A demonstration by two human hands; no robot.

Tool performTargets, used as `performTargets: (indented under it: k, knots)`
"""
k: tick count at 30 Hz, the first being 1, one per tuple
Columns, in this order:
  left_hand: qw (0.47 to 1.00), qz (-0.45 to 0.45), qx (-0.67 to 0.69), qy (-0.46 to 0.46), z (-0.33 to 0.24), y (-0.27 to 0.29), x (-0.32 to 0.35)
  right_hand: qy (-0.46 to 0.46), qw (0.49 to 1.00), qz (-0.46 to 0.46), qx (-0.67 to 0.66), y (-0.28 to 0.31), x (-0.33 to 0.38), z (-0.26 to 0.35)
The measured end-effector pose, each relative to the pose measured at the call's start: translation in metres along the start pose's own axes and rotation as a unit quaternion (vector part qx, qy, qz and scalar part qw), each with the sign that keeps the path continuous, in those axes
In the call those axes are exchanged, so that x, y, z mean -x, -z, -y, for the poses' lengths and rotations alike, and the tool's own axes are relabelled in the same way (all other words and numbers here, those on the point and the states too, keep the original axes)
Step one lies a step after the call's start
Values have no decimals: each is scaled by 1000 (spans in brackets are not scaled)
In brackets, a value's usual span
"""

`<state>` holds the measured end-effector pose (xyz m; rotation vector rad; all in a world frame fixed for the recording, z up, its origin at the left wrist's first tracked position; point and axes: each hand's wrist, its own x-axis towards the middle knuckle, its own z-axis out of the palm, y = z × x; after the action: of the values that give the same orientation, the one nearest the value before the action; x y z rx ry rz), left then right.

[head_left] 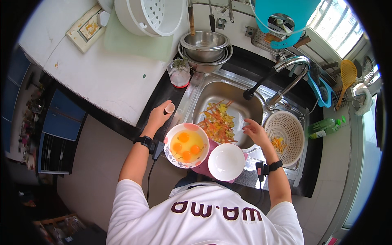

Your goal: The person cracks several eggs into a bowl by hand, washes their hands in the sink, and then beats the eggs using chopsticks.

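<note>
My left hand [156, 116] is closed around an eggshell [169, 108], its hollow side showing, over the dark counter edge left of the sink. Close to it, at the sink's front edge, a patterned bowl [166, 143] holds several raw eggs with whole yolks [186, 156]. Beside that stands a plain white bowl [226, 162] with a bare inside. Above the right part of the sink, my right hand [256, 132] is open, its fingers bent and apart, with nothing seen in them. Orange and yellow food scraps [218, 122] lie in the steel sink [249, 110].
A beige colander [296, 141] with orange bits stands right of the sink, under the curved faucet [292, 61]. Stacked steel bowls [205, 45] and a jar with a red base [179, 73] stand behind. A green bottle [324, 128] lies far right; a white tub [134, 18] sits back left.
</note>
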<state>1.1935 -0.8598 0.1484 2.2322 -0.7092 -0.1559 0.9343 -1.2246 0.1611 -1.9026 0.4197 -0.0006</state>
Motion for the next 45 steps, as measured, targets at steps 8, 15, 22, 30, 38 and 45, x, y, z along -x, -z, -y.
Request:
performTargets:
  k: [8,15,22,30,38,45]
  knots:
    - [999,-31,-20,-6,7,0,-3,-1,1000,4,-4,5,3,3]
    - [998,5,-66,8,2,3,-13,-13,1000,7,-9,3,5,1]
    - [993,-7,-121,-8,2,2,-12,-10,1000,5,0,13,9,-6]
    - [996,-1,-82,32,-32,5,-16,-18,1000,0,-6,19,15,-15]
    - [950,179,255,-16,-136,-23,-26,16,998,9,-67,6,16,1]
    - [937,285,168,-115,-229,-74,4,54,937,36,-343,-25,43,59]
